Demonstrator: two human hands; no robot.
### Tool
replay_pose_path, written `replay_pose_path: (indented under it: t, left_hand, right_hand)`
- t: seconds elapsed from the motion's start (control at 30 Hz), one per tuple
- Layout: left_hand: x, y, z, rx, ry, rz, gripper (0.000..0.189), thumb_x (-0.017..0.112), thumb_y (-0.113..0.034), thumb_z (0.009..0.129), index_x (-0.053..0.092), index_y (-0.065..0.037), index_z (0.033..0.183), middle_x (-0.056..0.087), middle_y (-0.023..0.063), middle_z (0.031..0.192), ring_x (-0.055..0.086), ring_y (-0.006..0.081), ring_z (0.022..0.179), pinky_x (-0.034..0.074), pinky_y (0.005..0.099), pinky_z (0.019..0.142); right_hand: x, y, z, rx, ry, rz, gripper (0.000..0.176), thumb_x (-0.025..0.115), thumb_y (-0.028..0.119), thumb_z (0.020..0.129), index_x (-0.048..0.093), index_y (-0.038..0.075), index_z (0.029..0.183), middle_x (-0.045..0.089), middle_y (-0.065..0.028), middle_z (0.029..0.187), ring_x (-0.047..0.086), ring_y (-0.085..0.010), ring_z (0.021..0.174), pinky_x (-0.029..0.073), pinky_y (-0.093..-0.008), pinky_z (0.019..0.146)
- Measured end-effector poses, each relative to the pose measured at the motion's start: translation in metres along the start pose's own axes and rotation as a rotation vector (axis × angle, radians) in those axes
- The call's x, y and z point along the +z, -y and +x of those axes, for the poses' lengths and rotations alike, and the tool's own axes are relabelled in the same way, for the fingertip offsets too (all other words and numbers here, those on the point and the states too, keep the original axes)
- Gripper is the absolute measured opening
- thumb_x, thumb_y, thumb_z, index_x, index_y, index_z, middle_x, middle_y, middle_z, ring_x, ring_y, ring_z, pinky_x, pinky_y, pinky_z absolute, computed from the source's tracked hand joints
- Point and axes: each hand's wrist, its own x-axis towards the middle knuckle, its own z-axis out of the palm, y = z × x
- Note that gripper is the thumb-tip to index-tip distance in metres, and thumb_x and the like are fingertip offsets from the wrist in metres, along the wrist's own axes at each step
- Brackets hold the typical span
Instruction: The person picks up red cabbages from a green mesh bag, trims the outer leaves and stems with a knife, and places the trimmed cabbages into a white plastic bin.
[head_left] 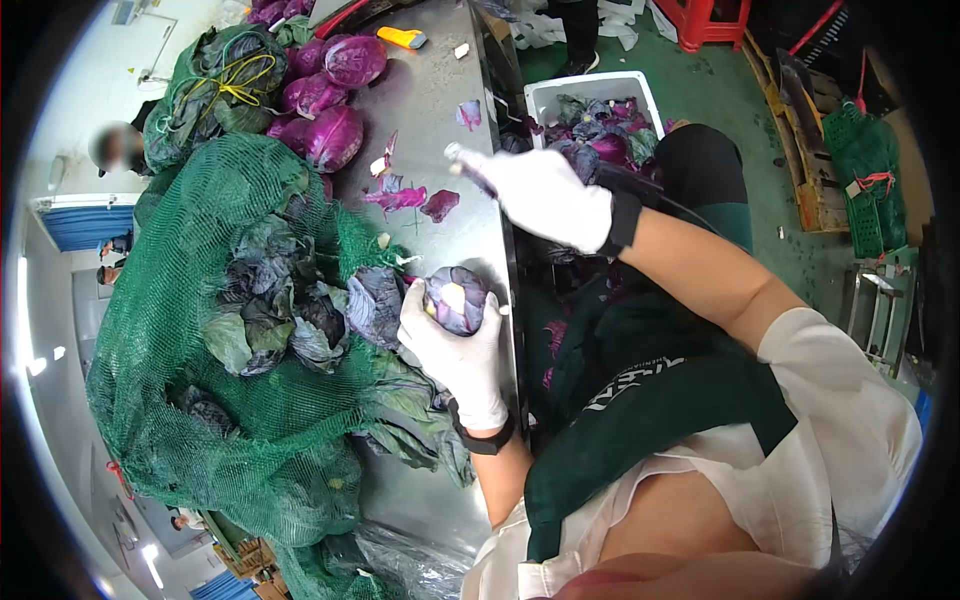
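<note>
My left hand (455, 355), in a white glove, is wrapped round a red cabbage (460, 305) on the metal table, its pale cut stem end facing up. Above and to the right, my right hand (560, 198), also gloved in white, is closed round what looks like a knife (478, 182). A small white piece sits at the blade's tip; the handle is hidden in my fist. Beside the held cabbage lies another dark-leaved cabbage (375, 305). Purple leaf scraps (398, 198) are scattered on the table (425, 110).
A green mesh sack (165, 330) with leafy cabbages covers the table's left side. Peeled purple cabbages (335, 138) are piled at the far end near an orange-handled tool (402, 38). A white crate (592, 86) of leaves stands right of the table. A red stool (705, 22) is farther off.
</note>
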Motion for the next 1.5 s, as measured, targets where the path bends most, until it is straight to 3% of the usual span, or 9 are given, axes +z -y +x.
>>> replay_pose_path:
  t: [0.3,0.5,0.53,0.77,0.9,1.1,1.3,1.37,1.5]
  left_hand:
    - [0.007,0.021,0.011,-0.099,0.183,-0.442,0.090,0.087,-0.016,0.067,0.038,0.006,0.140,0.047,0.0247,0.137,0.045,0.0354,0.131,0.032,0.0429,0.114]
    - [0.013,0.018,0.014,-0.107,0.157,-0.545,0.077,0.085,-0.011,0.067,0.042,0.004,0.130,0.050,0.0205,0.125,0.049,0.0347,0.120,0.035,0.0446,0.108]
    - [0.013,0.015,0.009,-0.023,0.159,-0.458,0.079,0.085,-0.007,0.066,0.042,0.003,0.132,0.049,0.0182,0.128,0.048,0.0317,0.122,0.035,0.0417,0.109]
    - [0.000,0.027,-0.003,-0.071,0.215,-0.613,0.091,0.084,0.004,0.064,0.038,-0.001,0.142,0.044,0.0127,0.139,0.045,0.0250,0.127,0.035,0.0369,0.111]
    - [-0.006,0.030,0.000,-0.070,0.286,-0.623,0.101,0.086,0.003,0.065,0.031,-0.002,0.149,0.040,0.0128,0.145,0.043,0.0256,0.131,0.035,0.0366,0.112]
    - [-0.007,0.019,0.003,-0.029,0.178,-0.551,0.104,0.090,-0.010,0.065,0.030,-0.001,0.151,0.037,0.0185,0.149,0.042,0.0276,0.134,0.034,0.0396,0.113]
    - [-0.002,0.011,0.003,-0.172,0.178,-0.469,0.085,0.088,-0.012,0.064,0.046,0.005,0.136,0.053,0.0220,0.135,0.051,0.0330,0.128,0.036,0.0390,0.112]
    - [-0.004,0.016,-0.002,-0.082,0.189,-0.431,0.087,0.087,-0.007,0.061,0.045,0.003,0.137,0.052,0.0217,0.138,0.048,0.0339,0.132,0.033,0.0405,0.115]
    - [-0.006,0.034,-0.012,-0.043,0.175,-0.530,0.085,0.085,-0.003,0.066,0.044,0.000,0.140,0.046,0.0156,0.145,0.046,0.0282,0.133,0.038,0.0406,0.111]
  right_hand:
    - [-0.009,0.056,-0.024,-0.217,0.501,-0.082,0.061,0.048,0.016,0.094,0.035,0.021,0.153,0.055,-0.0079,0.071,0.059,-0.0232,0.055,0.051,-0.0362,0.048]
    - [0.038,0.036,-0.014,0.045,0.484,0.164,0.036,0.044,0.026,0.102,0.055,0.016,0.134,0.066,-0.0114,0.078,0.067,-0.0269,0.066,0.056,-0.0399,0.063]
    - [0.044,0.022,-0.010,-0.203,0.087,0.074,0.034,0.042,0.023,0.102,0.057,0.015,0.132,0.069,-0.0138,0.082,0.068,-0.0283,0.069,0.055,-0.0417,0.064]
    - [0.029,-0.008,0.004,-0.154,0.006,0.099,0.050,0.050,0.014,0.093,0.046,0.010,0.143,0.066,-0.0097,0.076,0.066,-0.0266,0.064,0.052,-0.0395,0.055]
    - [-0.022,0.050,-0.013,-0.186,0.676,0.037,0.071,0.054,0.006,0.082,0.037,0.011,0.151,0.067,-0.0121,0.081,0.067,-0.0290,0.068,0.053,-0.0405,0.059]
    - [0.007,0.042,-0.027,-0.357,0.426,0.199,0.062,0.059,0.016,0.086,0.044,0.013,0.146,0.065,-0.0109,0.096,0.066,-0.0289,0.068,0.055,-0.0386,0.060]
    - [0.012,0.044,-0.014,-0.282,0.353,0.207,0.031,0.041,0.030,0.103,0.063,0.011,0.113,0.067,-0.0119,0.080,0.066,-0.0308,0.068,0.052,-0.0420,0.061]
    - [0.026,0.024,-0.002,0.200,0.565,0.523,0.037,0.055,0.017,0.089,0.060,0.009,0.125,0.065,-0.0147,0.075,0.065,-0.0322,0.064,0.050,-0.0408,0.056]
    - [0.036,0.011,0.012,0.101,0.540,0.284,0.043,0.052,0.011,0.085,0.059,0.008,0.127,0.065,-0.0147,0.072,0.066,-0.0340,0.064,0.049,-0.0439,0.058]
